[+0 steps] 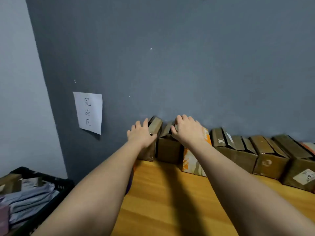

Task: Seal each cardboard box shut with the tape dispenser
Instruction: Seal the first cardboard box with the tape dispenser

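1. Head view: both bare forearms reach forward over a wooden desk (163,198) toward a row of cardboard boxes standing against a dark grey wall (187,65).
2. Left hand (140,133): lies over the top left side of the leftmost box (150,150). The fingers point up and slightly spread; the thumb rests against a raised flap (155,125). The hand looks laid flat on the box, with no curl round the flap that I can make out; the frame is motion-blurred here.
3. Right hand (188,129): rests on top of the orange-and-white printed box (192,160), with the fingers bent over the far top edge. The thumb side touches a tilted flap (167,129) of the plain brown box (168,149) between the two hands. Whether the fingers actually clamp anything, I cannot tell.
4. Further boxes (265,155) continue the row to the right, their top flaps standing partly open; one carries a white label (304,177).
5. No tape dispenser shows in this view.
6. A white paper sign (88,112) with handwritten characters hangs on the wall, left of the hands.
7. At lower left, a black crate (56,183) holds folded pale fabric (32,200).
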